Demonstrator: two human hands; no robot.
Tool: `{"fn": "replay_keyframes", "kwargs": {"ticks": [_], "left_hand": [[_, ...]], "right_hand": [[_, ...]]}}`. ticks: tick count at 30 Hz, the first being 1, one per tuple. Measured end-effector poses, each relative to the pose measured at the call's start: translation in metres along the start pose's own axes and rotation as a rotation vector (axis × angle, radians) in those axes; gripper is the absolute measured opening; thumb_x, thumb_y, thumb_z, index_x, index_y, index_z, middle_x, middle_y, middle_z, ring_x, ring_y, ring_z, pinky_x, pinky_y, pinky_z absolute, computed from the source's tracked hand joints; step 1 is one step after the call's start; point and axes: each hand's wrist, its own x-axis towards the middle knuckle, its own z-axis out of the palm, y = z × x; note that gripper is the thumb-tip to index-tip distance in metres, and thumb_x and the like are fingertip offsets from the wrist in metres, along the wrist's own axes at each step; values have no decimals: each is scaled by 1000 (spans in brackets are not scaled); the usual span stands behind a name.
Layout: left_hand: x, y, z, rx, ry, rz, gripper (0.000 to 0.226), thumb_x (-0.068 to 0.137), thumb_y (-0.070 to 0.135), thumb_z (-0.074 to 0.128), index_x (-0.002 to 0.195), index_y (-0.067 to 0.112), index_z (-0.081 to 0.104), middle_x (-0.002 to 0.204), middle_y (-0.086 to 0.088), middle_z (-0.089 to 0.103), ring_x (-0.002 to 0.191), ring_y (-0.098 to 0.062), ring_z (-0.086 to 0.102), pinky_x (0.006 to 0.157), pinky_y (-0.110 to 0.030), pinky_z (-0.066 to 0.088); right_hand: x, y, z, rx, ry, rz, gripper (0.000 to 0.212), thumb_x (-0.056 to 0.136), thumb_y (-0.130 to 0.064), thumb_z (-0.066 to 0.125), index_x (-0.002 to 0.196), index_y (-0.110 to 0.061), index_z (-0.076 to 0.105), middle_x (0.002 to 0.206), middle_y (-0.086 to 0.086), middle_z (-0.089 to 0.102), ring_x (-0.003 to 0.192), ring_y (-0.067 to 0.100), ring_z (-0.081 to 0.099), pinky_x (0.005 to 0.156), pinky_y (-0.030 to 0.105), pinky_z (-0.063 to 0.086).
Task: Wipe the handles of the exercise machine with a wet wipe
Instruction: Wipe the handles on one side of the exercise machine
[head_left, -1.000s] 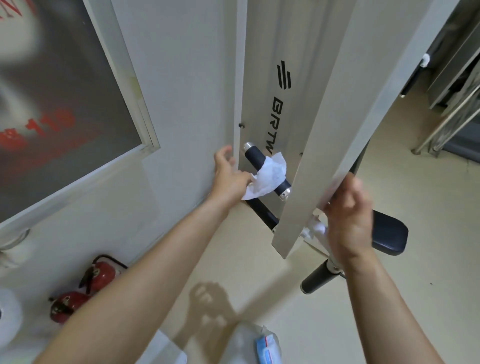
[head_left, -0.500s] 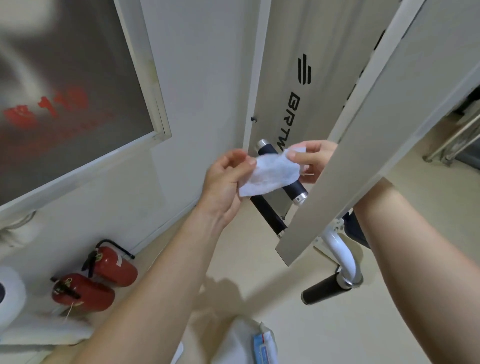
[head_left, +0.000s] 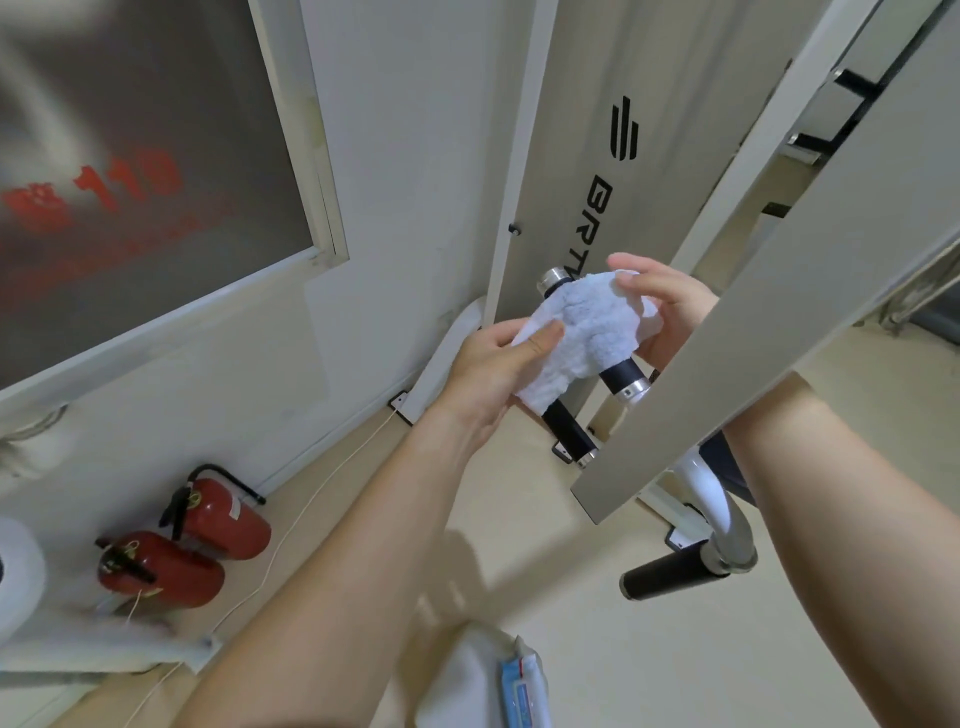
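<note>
A crumpled white wet wipe (head_left: 587, 332) is spread between both hands, in front of a black handle (head_left: 621, 371) with chrome end caps on the exercise machine. My left hand (head_left: 493, 366) pinches the wipe's lower left edge with thumb and fingers. My right hand (head_left: 662, 306) pinches its upper right edge; its lower part is hidden behind a slanted grey frame bar (head_left: 769, 332). A second black handle (head_left: 569, 428) runs below the wipe. A third black grip (head_left: 665, 571) sticks out from a white curved tube lower right.
Two red fire extinguishers (head_left: 192, 551) lie on the floor by the wall at left, with a thin cord beside them. A wipe packet (head_left: 522, 691) sits at the bottom centre. The machine's grey panel (head_left: 602, 156) stands straight ahead. A framed window (head_left: 145, 171) fills the upper left.
My right hand came up from below the frame bar and took the wipe's right edge. Both hands have pulled the wipe off the handle and spread it out.
</note>
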Motion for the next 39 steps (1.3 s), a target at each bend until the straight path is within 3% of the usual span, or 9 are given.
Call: {"fn": "replay_keyframes", "kwargs": {"ticks": [4, 9, 13, 16, 23, 28, 31, 35, 39], "left_hand": [[15, -3, -3, -93, 54, -26, 21, 99, 10, 60, 115, 6, 72, 103, -10, 77, 92, -22, 73, 78, -34, 58], [35, -18, 9, -285, 76, -49, 29, 103, 11, 52, 127, 5, 65, 117, -14, 75, 107, -28, 73, 84, -40, 59], [41, -30, 25, -317, 168, 27, 22, 108, 18, 50, 113, 7, 69, 115, -15, 76, 109, -26, 73, 97, -40, 58], [46, -30, 38, -375, 242, -63, 31, 106, 31, 53, 121, 7, 67, 111, -9, 75, 100, -20, 73, 84, -33, 60], [55, -33, 56, -504, 113, -218, 78, 92, 66, 53, 132, -1, 63, 132, -30, 65, 120, -42, 66, 108, -60, 47], [52, -37, 39, -555, 210, -235, 65, 88, 61, 69, 124, 7, 67, 124, -15, 73, 112, -30, 72, 105, -49, 53], [47, -34, 37, -644, 139, -230, 81, 79, 69, 73, 134, 11, 60, 140, -13, 63, 127, -33, 63, 113, -53, 45], [41, -17, 49, -515, 128, -228, 62, 77, 85, 58, 83, 23, 60, 70, 6, 66, 67, -7, 68, 75, -31, 48], [39, 1, 66, -397, 137, -221, 68, 67, 90, 55, 101, 31, 53, 100, 9, 55, 83, -7, 55, 73, -29, 47]], "right_hand": [[6, 3, -11, -139, 88, -14, 35, 89, -13, 70, 119, -31, 69, 122, 11, 69, 103, 40, 65, 101, 54, 49], [18, 16, -4, -372, 147, 43, 30, 94, -11, 67, 123, -19, 66, 106, 18, 64, 84, 33, 61, 83, 52, 55], [23, 13, 7, -574, 178, -102, 11, 89, -6, 71, 100, -9, 68, 79, 2, 56, 64, 11, 53, 63, 20, 46], [22, 3, 5, -344, 95, -58, 12, 95, -6, 61, 87, -10, 69, 72, 1, 59, 57, 9, 51, 60, 20, 45], [-4, 4, 2, -93, -181, 258, 36, 103, -26, 38, 106, -9, 69, 82, 1, 75, 68, 11, 68, 66, 25, 53], [-45, 12, -20, 92, 62, -1, 32, 102, -25, 44, 113, -8, 69, 114, 12, 74, 97, 24, 73, 78, 33, 61], [-80, 17, -14, 343, 145, -77, 42, 98, -28, 37, 107, 0, 67, 102, 23, 71, 88, 38, 71, 79, 44, 61], [-102, 21, 10, 421, 372, -182, 44, 96, -34, 34, 69, -20, 67, 73, 5, 64, 76, 30, 61, 67, 34, 54], [-104, 30, 24, 389, 461, -246, 51, 100, -29, 27, 57, -24, 52, 55, -9, 52, 53, 13, 48, 54, 24, 39]]}}
